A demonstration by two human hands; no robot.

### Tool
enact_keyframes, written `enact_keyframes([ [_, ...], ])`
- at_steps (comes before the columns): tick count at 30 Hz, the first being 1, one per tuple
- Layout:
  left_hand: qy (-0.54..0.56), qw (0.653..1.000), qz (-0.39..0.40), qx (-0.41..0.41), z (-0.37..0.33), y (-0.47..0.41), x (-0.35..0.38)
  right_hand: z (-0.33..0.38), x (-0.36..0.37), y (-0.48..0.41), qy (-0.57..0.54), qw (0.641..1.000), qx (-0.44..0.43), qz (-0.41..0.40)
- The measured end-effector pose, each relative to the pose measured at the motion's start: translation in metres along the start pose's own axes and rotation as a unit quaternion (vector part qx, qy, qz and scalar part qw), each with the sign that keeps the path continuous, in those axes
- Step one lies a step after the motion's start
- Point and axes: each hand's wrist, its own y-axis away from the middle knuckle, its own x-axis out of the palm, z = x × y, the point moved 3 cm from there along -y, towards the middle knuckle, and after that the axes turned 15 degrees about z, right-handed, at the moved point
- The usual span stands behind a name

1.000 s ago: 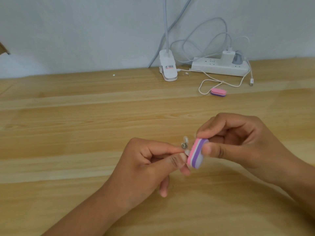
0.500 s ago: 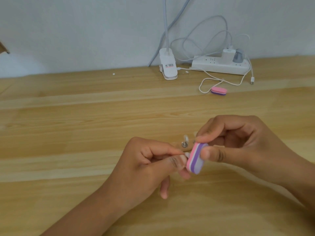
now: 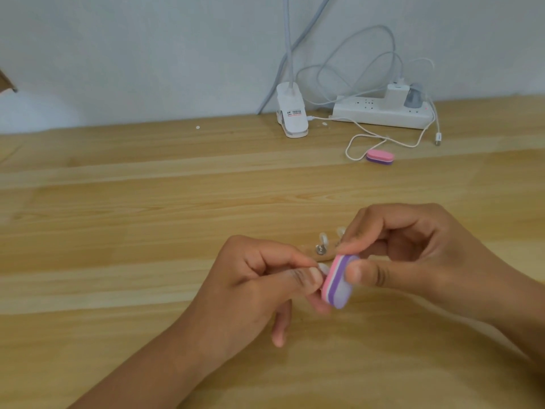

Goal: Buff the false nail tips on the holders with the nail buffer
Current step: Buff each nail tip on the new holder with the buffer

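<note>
**Buffing step under way: buffer against one nail tip, centre right of frame**

Left hand (image 3: 250,278) pinches a pale nail tip (image 3: 323,267) between thumb and forefinger, other fingers curled underneath. Whether the tip sits on a holder inside that pinch is hidden. Right hand (image 3: 413,255) pinches the nail buffer (image 3: 337,283) (pink, white and purple layers), thumb on the near face, forefinger over the top end, remaining fingers curled and holding nothing else. Buffer stands roughly on end, tilted, its pink side touching or just beside the tip; exact contact too small to tell. Both hands are over the bench (image 3: 118,216), lower centre to right of frame.

Just behind the hands, two holders (image 3: 321,246) with clear tips stand on the bench, one partly hidden by the right forefinger. Upper right: a second buffer (image 3: 379,157) lies flat in front of a power strip (image 3: 380,113), with a lamp clip (image 3: 292,116) to its left by the wall.

My read: mid-task, buffing the held tip, with the two tips on the bench probably not done yet. Next move likely calls for short light strokes across the tip with a firm left pinch so it does not flex or slip, then a swap for one from the bench
</note>
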Motion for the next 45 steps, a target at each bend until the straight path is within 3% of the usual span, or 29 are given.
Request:
enact_keyframes([
  [2, -0.001, 1.0, 0.006, 0.001, 0.0, 0.0, 0.001, 0.0, -0.005, 0.001, -0.017, 1.0, 0.003, -0.023],
  [6, -0.008, 1.0, 0.014, -0.012, 0.001, 0.0, 0.002, -0.001, 0.007, 0.0, 0.0, 1.0, 0.003, 0.031],
  [10, -0.037, 0.999, 0.033, -0.017, 0.0, 0.0, 0.001, -0.001, -0.003, 0.001, -0.031, 0.999, 0.005, -0.012],
  [14, -0.038, 0.998, 0.044, -0.018, 0.001, -0.001, 0.002, -0.002, 0.004, 0.002, -0.04, 0.999, 0.012, 0.028],
  [25, -0.014, 0.998, 0.057, -0.02, 0.0, -0.002, 0.004, -0.004, 0.0, 0.001, -0.052, 0.999, 0.01, -0.009],
  [30, 0.001, 0.998, 0.056, -0.021, 0.0, -0.002, 0.003, -0.006, 0.007, 0.0, -0.07, 0.997, 0.012, 0.027],
  [32, -0.002, 0.998, 0.058, -0.01, 0.002, -0.002, 0.002, -0.005, -0.002, -0.001, -0.047, 0.999, 0.02, -0.009],
  [35, -0.042, 0.998, 0.026, 0.027, 0.004, -0.003, 0.0, -0.002, -0.014, 0.0, -0.045, 0.996, 0.017, -0.07],
  [40, -0.16, 0.982, -0.063, 0.074, 0.004, -0.004, -0.001, -0.008, -0.004, -0.002, -0.14, 0.989, 0.007, -0.051],
  [45, -0.21, 0.968, -0.111, 0.075, 0.003, -0.003, -0.002, -0.012, 0.002, -0.003, -0.07, 0.993, 0.041, -0.091],
])
